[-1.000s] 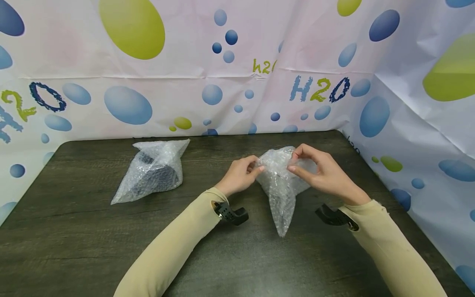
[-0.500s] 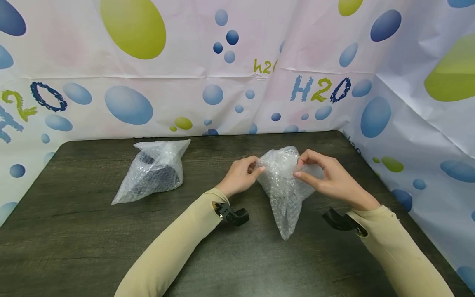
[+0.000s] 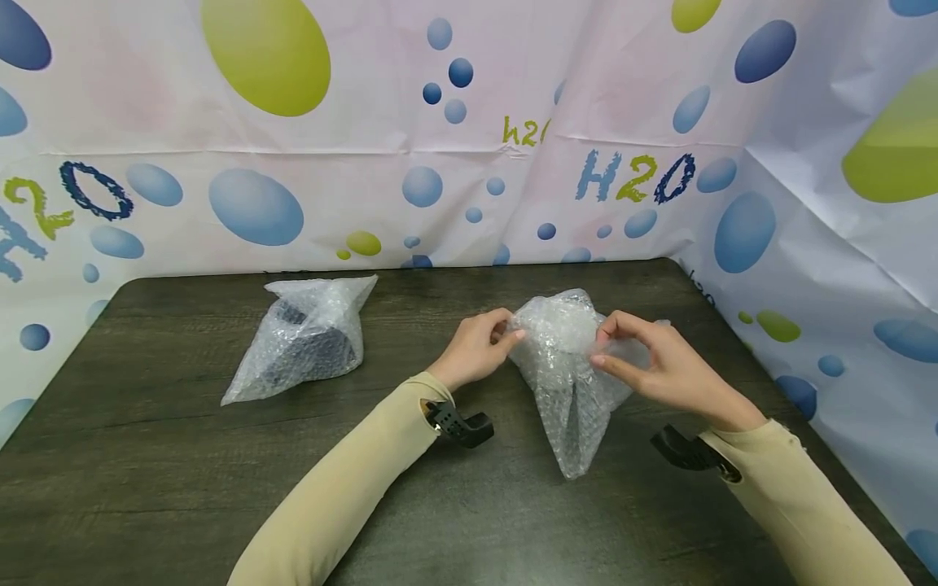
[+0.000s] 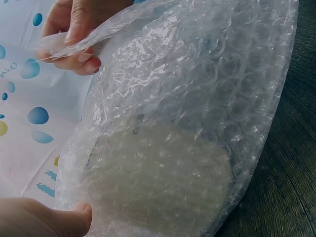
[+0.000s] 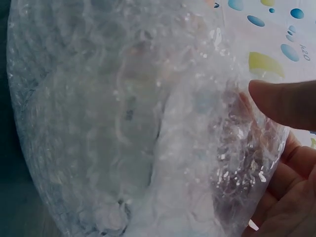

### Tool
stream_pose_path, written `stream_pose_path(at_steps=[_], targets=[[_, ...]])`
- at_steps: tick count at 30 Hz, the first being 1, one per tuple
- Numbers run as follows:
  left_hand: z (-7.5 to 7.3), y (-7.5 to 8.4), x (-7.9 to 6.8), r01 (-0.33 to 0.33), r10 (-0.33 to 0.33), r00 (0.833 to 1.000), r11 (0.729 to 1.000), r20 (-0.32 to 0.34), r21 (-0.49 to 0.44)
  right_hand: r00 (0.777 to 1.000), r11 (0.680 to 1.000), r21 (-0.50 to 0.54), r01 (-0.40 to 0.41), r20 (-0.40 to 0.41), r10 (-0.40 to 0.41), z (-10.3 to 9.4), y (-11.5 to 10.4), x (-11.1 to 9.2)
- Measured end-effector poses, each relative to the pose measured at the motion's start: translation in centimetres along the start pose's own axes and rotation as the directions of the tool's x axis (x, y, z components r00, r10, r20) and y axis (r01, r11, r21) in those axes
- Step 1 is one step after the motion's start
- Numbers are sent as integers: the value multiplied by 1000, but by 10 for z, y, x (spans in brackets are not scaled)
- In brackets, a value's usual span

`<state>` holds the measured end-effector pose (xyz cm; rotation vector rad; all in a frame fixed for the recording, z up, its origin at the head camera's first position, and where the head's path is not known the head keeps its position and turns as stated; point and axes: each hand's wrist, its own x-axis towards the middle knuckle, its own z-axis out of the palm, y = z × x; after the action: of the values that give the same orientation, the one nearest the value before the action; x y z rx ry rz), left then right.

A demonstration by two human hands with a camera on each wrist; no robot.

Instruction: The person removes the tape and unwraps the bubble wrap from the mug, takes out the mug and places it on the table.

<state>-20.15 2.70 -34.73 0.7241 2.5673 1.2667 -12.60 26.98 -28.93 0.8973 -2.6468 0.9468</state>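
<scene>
A dark wood-grain table stands before a creased pale backdrop (blue and green ovals, H2O lettering).

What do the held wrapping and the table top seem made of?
The wrapping: most likely clear, glossy plastic bubble wrap; round air cells and bright glints show. The table top: dark wood or wood-look laminate, softly shiny; grain streaks fit either.

A screened-off tabletop work area is indicated; whether it is housed in a home, an office or a workshop cannot be determined. Beneath the grip on the bubble wrap, a dark wood-grain table is noted. Beyond the grip and to its right, the area is enclosed by a creased sheet, printed with coloured ovals and "H2O".
</scene>
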Motion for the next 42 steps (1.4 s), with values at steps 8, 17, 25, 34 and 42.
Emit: stream_pose_path(at_steps=[8, 17, 25, 34, 42], targets=[[1, 0, -1, 1, -1, 1000, 1000, 0, -4, 1000, 1000, -13, -20, 13, 20, 1, 0, -8], [1, -1, -1, -21, 20, 1000, 1000, -12, -4, 999, 1000, -6, -19, 35, 19, 4, 3, -18], [1, -2, 0, -15, 15, 1000, 1000, -12, -6, 998, 999, -6, -40, 53, 40, 7, 8, -27], [1, -3, 0, -12, 12, 1000, 1000, -9, -7, 999, 999, -12, -35, 33, 36, 7, 10, -35], [0, -2, -1, -13, 13, 1000, 1000, -8, -8, 994, 994, -32, -101, 33, 102, 8, 14, -44]])
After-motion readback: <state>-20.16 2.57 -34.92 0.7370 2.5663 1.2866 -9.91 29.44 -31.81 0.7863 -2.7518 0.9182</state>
